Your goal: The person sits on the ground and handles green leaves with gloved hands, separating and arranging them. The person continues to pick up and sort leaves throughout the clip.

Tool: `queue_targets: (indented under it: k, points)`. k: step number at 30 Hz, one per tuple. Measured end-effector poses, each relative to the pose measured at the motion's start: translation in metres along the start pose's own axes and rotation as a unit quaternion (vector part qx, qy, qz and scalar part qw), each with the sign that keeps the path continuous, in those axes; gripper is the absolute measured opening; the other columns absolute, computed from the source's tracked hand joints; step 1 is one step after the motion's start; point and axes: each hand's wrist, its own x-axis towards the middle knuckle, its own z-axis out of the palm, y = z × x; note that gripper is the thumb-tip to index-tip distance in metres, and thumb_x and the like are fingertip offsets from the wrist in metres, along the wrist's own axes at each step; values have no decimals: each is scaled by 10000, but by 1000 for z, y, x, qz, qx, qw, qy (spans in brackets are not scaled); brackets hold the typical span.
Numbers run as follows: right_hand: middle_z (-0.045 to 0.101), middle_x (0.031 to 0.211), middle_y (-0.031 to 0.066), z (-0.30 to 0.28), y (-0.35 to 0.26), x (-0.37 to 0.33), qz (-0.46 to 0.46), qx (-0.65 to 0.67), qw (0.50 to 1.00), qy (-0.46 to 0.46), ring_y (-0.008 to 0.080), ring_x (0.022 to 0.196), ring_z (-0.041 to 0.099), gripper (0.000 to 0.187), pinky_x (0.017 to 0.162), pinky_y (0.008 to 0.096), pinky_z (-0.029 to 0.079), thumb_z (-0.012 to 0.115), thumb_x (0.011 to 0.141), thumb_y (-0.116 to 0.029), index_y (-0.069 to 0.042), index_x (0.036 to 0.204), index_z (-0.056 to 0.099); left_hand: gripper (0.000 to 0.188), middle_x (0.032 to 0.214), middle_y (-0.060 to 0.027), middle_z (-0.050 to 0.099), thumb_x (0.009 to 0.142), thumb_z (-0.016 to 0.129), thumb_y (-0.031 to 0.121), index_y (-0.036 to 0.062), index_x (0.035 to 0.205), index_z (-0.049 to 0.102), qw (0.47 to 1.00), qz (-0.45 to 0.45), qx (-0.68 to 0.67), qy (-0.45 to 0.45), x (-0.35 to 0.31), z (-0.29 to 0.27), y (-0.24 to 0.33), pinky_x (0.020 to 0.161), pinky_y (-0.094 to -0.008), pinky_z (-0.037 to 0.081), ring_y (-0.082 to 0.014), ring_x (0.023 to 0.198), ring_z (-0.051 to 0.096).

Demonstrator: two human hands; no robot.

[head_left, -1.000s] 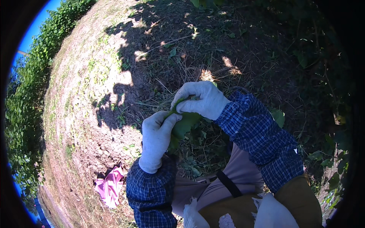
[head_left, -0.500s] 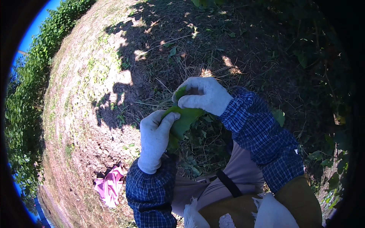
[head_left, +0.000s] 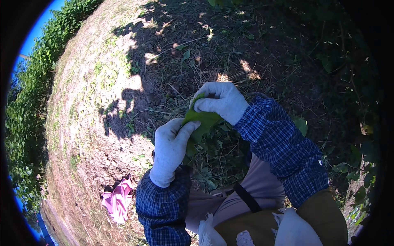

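Between my two white-gloved hands is a broad green leaf [head_left: 204,121], held up in front of my knees. My left hand [head_left: 170,141] pinches its left edge between thumb and fingers. A little farther off and to the right, my right hand [head_left: 221,99] grips the leaf's upper edge, thumb against fingertips. The leaf's lower part hangs in shade and blends with the plants behind it. Blue checked sleeves [head_left: 273,139] cover both forearms.
A crumpled pink cloth [head_left: 119,201] lies on the sunlit soil at left. Dry grass and cut stems [head_left: 180,104] cover the shaded ground ahead. A green hedge [head_left: 33,98] runs along the far left; dark vines [head_left: 357,151] stand close at right.
Both hands have shifted slightly and come a bit closer together. The leaf has tilted and now shows a brighter face between them.
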Motion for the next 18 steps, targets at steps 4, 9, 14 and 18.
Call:
queue_targets:
  k: [4, 9, 14, 18]
  points:
    - [733, 930, 40, 1, 1, 0, 20, 69, 997, 6, 121, 847, 681, 100, 825, 293, 564, 697, 898, -77, -45, 990, 721, 180, 710, -45, 683, 965, 672, 117, -43, 1013, 739, 1000, 0, -1, -4, 1, -2, 0, 524, -235, 461, -60, 578, 582]
    - [729, 1027, 64, -1, -6, -2, -23, 58, 997, 44, 141, 945, 685, 166, 900, 308, 557, 678, 920, -85, -30, 1075, 703, 237, 848, -71, 710, 981, 646, 142, -61, 1089, 702, 996, -45, -76, 31, 4, -3, 1, 612, -244, 506, -103, 665, 629]
    - [715, 1097, 79, -1, -14, -7, -105, -3, 989, 100, 142, 972, 680, 218, 901, 304, 564, 638, 946, -40, -30, 1160, 677, 387, 1175, -177, 669, 1049, 544, 249, -49, 1295, 567, 923, 3, -362, 130, 19, -25, -9, 928, -452, 588, -260, 1023, 689]
    - [728, 1010, 71, 13, -13, -13, -124, -125, 984, -31, 119, 881, 686, 294, 824, 298, 578, 660, 922, -63, -68, 1214, 691, 482, 1293, -196, 610, 1089, 426, 332, -26, 1410, 473, 881, -6, -457, 120, 22, -26, -12, 1029, -529, 528, -328, 1175, 622]
